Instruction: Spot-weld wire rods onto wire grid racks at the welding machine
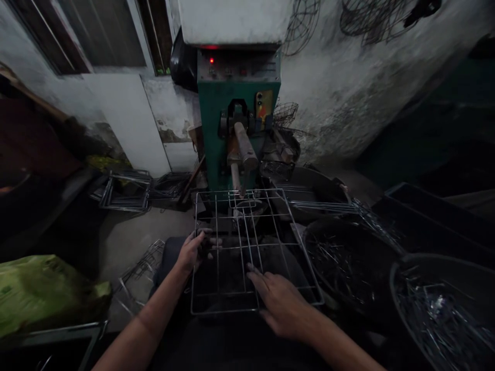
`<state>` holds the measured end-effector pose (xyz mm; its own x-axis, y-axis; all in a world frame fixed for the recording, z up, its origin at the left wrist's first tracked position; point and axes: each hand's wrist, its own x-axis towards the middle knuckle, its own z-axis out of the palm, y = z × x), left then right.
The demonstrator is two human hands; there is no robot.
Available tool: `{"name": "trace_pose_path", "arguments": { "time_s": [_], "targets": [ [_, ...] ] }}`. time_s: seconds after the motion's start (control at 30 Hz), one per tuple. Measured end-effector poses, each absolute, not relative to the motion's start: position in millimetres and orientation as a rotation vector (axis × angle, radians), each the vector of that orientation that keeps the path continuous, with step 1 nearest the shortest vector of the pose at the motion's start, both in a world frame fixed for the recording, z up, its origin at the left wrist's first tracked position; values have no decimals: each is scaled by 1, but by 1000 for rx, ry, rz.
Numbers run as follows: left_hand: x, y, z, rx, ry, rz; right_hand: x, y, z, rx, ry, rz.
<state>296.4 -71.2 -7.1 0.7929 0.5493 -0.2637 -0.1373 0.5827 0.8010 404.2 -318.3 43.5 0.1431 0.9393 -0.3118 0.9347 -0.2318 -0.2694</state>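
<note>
A rectangular wire grid rack (pixel 270 216) lies flat in front of me, its far edge under the electrode arm (pixel 244 144) of a green welding machine (pixel 216 113). My left hand (pixel 193 251) grips the rack's left side, fingers curled round a wire. My right hand (pixel 280 301) rests on the rack's near part with fingers stretched flat over the wires.
Round dark basins (pixel 348 257) holding several thin wire pieces stand at the right, another (pixel 444 304) at the far right. Finished wire frames (pixel 124 191) lie stacked on the floor at the left. A green sack (pixel 42 291) sits at the lower left. Wire baskets (pixel 371 18) hang on the wall.
</note>
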Motion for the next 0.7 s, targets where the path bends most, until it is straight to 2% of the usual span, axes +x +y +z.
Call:
{"name": "trace_pose_path", "arguments": {
  "time_s": [0.7],
  "targets": [
    [329, -50, -7, 859, 466, 477, 435, -291, 56, -2378, -1922, 610]
  ]
}}
